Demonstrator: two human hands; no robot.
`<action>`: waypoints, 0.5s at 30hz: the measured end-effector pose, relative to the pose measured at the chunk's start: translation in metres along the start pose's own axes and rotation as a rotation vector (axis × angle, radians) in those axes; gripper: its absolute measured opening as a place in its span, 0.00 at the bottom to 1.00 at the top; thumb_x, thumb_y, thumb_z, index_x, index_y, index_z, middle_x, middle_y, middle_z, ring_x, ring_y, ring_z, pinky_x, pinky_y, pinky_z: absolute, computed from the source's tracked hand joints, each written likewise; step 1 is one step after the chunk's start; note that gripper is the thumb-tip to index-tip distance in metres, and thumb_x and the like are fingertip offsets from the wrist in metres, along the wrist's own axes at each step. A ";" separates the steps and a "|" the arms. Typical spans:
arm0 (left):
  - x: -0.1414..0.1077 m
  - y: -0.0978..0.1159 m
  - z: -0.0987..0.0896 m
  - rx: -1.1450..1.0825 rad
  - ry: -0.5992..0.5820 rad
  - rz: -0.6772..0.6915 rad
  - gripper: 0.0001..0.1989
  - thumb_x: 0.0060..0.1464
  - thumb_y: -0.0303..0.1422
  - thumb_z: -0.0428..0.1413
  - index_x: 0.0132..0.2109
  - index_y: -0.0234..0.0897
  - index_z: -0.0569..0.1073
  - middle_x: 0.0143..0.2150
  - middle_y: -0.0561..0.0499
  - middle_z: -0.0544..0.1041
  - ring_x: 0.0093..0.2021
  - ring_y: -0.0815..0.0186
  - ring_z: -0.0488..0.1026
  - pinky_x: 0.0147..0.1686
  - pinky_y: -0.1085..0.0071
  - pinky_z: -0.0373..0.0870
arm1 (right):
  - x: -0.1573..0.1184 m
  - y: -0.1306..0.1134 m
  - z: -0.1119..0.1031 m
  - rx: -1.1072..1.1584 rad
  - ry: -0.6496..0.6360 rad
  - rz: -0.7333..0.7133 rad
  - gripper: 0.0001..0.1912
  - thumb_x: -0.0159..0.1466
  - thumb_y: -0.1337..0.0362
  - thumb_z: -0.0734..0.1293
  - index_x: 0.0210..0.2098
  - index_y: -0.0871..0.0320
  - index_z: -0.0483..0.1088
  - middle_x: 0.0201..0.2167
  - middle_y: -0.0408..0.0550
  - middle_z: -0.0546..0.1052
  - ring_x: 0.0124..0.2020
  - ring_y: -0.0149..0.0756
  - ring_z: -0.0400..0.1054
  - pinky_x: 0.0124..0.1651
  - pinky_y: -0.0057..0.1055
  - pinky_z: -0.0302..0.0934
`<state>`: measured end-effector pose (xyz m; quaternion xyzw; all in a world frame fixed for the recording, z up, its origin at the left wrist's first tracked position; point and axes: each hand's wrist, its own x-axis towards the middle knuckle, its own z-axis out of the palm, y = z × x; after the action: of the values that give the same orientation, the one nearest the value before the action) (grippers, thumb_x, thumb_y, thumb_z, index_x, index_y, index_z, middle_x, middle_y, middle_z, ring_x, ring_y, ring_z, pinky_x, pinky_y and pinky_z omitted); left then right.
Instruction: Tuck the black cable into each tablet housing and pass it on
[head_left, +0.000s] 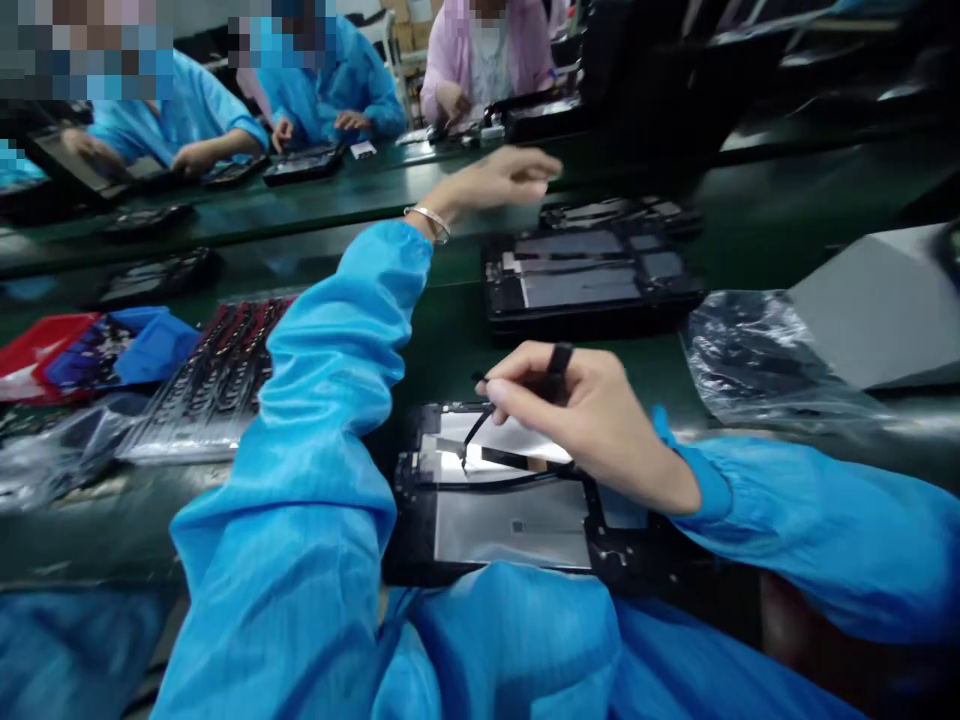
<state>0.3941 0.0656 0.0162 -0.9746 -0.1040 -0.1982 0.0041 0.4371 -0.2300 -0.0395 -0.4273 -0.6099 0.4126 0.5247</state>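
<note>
A black tablet-like device [517,520] with silvery panels lies just in front of my body. Over its upper part, my right hand [577,410] pinches a thin black cable [472,432] between thumb and fingertips; the cable's lower end hangs down over a bright panel. A black band circles one finger of that hand. My left hand [499,185] is stretched forward in the air, slightly blurred, with its fingers extended and nothing visible in it. Below and right of it is a stack of similar devices [592,275].
At the left are a red bin [45,350], a blue bin [156,345] and bagged strips of parts [214,385]. Clear plastic [772,350] and a grey sheet [885,300] lie at the right. Across the bench [300,225], several people handle devices.
</note>
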 end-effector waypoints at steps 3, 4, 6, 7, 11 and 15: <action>-0.061 0.049 -0.031 0.087 0.135 -0.139 0.54 0.62 0.48 0.07 0.52 0.21 0.71 0.49 0.43 0.79 0.47 0.79 0.74 0.45 0.79 0.66 | 0.006 0.000 -0.006 -0.082 0.113 -0.028 0.07 0.66 0.65 0.73 0.31 0.57 0.77 0.24 0.41 0.78 0.26 0.30 0.69 0.29 0.31 0.60; -0.086 0.071 -0.039 0.151 0.247 -0.219 0.51 0.65 0.47 0.08 0.49 0.22 0.71 0.42 0.46 0.78 0.40 0.80 0.73 0.39 0.79 0.65 | 0.008 0.001 -0.008 -0.110 0.145 -0.041 0.07 0.66 0.65 0.73 0.31 0.56 0.77 0.24 0.42 0.78 0.26 0.30 0.69 0.29 0.32 0.59; -0.135 0.118 -0.047 0.252 0.404 -0.327 0.33 0.77 0.46 0.27 0.45 0.30 0.71 0.36 0.50 0.76 0.33 0.77 0.69 0.36 0.76 0.67 | 0.013 0.004 -0.012 -0.157 0.186 -0.073 0.07 0.67 0.63 0.73 0.32 0.54 0.78 0.25 0.42 0.77 0.26 0.31 0.67 0.29 0.34 0.58; -0.157 0.139 -0.047 0.303 0.423 -0.356 0.31 0.78 0.45 0.30 0.41 0.34 0.72 0.34 0.51 0.75 0.31 0.75 0.68 0.36 0.72 0.67 | 0.015 0.006 -0.014 -0.180 0.199 -0.087 0.07 0.68 0.63 0.73 0.32 0.53 0.78 0.25 0.42 0.77 0.26 0.32 0.67 0.29 0.35 0.58; -0.204 0.193 -0.029 0.539 0.197 -0.187 0.28 0.75 0.52 0.42 0.40 0.38 0.76 0.26 0.52 0.72 0.27 0.67 0.70 0.29 0.66 0.58 | 0.019 0.009 -0.014 -0.265 0.235 -0.156 0.09 0.69 0.63 0.71 0.31 0.52 0.76 0.27 0.44 0.78 0.27 0.34 0.68 0.31 0.38 0.59; -0.190 0.208 -0.017 0.573 0.130 -0.206 0.23 0.75 0.39 0.45 0.35 0.37 0.76 0.21 0.52 0.67 0.24 0.66 0.68 0.27 0.66 0.48 | 0.017 0.010 -0.007 -0.280 0.285 -0.205 0.07 0.68 0.64 0.72 0.32 0.53 0.76 0.28 0.44 0.78 0.29 0.36 0.70 0.33 0.38 0.61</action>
<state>0.2588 -0.1769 -0.0352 -0.9035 -0.2531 -0.2219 0.2654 0.4431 -0.2108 -0.0432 -0.4858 -0.6212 0.2039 0.5801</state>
